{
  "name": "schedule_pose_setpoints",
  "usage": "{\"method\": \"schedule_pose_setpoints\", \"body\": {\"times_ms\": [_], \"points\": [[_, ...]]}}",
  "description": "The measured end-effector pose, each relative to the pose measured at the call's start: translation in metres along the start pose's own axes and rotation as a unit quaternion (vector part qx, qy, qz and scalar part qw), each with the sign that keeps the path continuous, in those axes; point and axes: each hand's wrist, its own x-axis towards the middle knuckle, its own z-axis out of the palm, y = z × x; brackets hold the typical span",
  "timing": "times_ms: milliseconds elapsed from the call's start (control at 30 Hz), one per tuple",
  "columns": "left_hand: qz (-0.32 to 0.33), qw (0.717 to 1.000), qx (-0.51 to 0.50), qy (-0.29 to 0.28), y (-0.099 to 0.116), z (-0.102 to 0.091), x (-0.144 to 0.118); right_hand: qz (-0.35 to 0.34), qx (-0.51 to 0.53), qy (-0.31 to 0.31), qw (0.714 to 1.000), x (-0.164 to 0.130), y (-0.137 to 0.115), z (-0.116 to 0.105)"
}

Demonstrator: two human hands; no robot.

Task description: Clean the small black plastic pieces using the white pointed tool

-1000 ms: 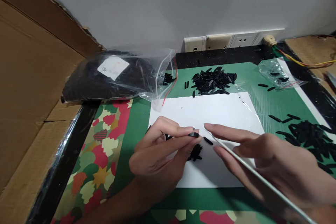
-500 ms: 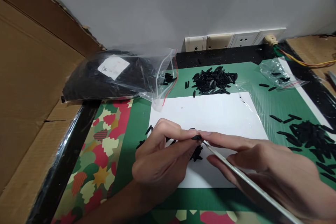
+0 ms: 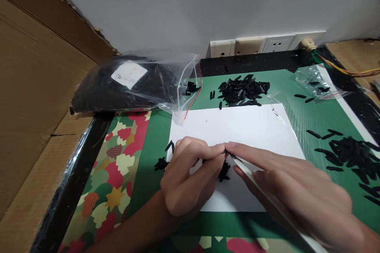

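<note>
Over a white sheet of paper (image 3: 228, 124), my left hand (image 3: 190, 180) pinches a small black elongated piece (image 3: 224, 151) between thumb and fingertips, mostly covered by them. My right hand (image 3: 285, 184) is closed around a slim white-handled tool (image 3: 267, 199). The tool's thin dark tip points at the black piece, and my right index fingertip meets the left fingertips there. Whether the tip touches the piece is too small to tell. Beneath the hands lies a small heap of black pieces (image 3: 224, 172), partly hidden; another little cluster (image 3: 161, 163) sits left of the paper.
Behind the paper is a large pile of black pieces (image 3: 243, 90). More are scattered at right (image 3: 353, 154). A full zip bag (image 3: 97, 91) rests at back left beside cardboard (image 3: 38, 67). A small clear bag (image 3: 308, 77) lies near the wall sockets (image 3: 277, 43).
My left hand has turned and shifted slightly right, its fingers now covering more of the black piece. My right hand and the white-handled tool have tilted a little.
</note>
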Motion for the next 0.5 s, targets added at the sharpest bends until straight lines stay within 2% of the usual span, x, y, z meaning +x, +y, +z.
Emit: {"method": "schedule_pose_setpoints", "body": {"times_ms": [100, 200, 367, 433, 500], "points": [[0.004, 1.0, 0.008, 0.022, -0.002, 0.006, -0.002, -0.026, -0.048, 0.031, 0.998, -0.009, -0.006, 0.016], [-0.02, 1.0, 0.001, 0.009, -0.003, 0.009, -0.003, -0.03, -0.079, 0.047, 0.995, -0.013, -0.01, 0.025], [-0.047, 0.998, -0.041, -0.03, -0.001, 0.007, 0.003, -0.115, -0.098, 0.011, 0.989, -0.002, -0.009, 0.016], [-0.059, 0.996, -0.057, -0.036, 0.0, 0.006, 0.006, -0.107, -0.101, -0.005, 0.989, -0.001, -0.008, 0.012], [-0.092, 0.992, -0.077, -0.034, 0.002, 0.004, 0.009, -0.079, -0.09, 0.009, 0.993, -0.003, -0.006, 0.01]]}}
